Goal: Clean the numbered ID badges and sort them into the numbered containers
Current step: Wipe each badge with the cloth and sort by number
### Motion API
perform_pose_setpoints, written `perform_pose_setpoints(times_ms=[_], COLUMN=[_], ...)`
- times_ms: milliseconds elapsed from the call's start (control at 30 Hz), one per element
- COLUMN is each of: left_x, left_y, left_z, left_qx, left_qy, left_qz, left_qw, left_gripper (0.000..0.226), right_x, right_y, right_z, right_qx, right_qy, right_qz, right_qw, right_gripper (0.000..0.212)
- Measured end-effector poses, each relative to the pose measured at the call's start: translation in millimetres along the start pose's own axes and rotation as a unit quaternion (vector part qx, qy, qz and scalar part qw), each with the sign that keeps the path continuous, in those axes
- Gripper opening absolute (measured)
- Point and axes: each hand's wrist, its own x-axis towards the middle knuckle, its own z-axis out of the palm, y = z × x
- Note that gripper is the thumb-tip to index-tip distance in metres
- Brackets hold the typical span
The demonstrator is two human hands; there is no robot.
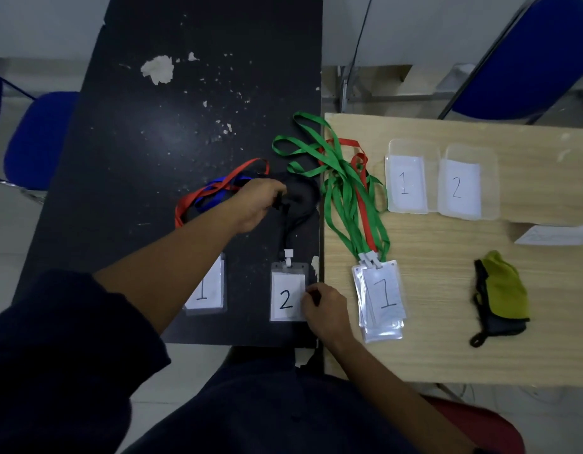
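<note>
badge 2 (287, 298) sits pinched by right hand (323, 309); left hand (257, 204) grips its black lanyard (301, 196) above.

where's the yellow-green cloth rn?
Head view, right side: the yellow-green cloth lies on the wooden table, right of the stack of "1" badges and nearer the person than container 2, touching neither.

Green lanyards (341, 168) — yellow-green cloth (506, 286)

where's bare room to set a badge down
Free: wooden table between the stack of 1 badges and the yellow-green cloth; far half of the black table. Crowded: green lanyards across the seam; left hand gripping the black lanyard, right hand pinching the 2 badge.
</note>
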Motion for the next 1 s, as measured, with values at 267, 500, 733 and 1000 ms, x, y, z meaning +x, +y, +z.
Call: perform_pose_setpoints(times_ms=[267, 500, 733, 1000], left_x=[-15, -61, -73, -71], left_y=[-41, -93, -131, -157], left_z=[16, 81, 143, 178], left_qx=[0.113, -0.024, -0.064, -0.030], left_qy=[0.130, 0.036, 0.012, 0.043], left_qz=[0.051, -0.009, -0.071, -0.082], left_qw=[0.984, 0.999, 0.995, 0.995], left_gripper=[0.028, 0.015, 0.015, 0.022], right_x=[-8, -1, 26, 37], right_y=[18, 47, 82, 97], right_z=[-40, -107, -141, -153], right_qx=[0.024, 0.048, -0.014, 0.048], right_qy=[0.086, 0.187, 0.086, 0.048], right_qz=[0.017, 0.030, 0.079, 0.092], right_qw=[0.996, 0.981, 0.993, 0.993], right_gripper=[0.013, 0.012, 0.035, 0.011])
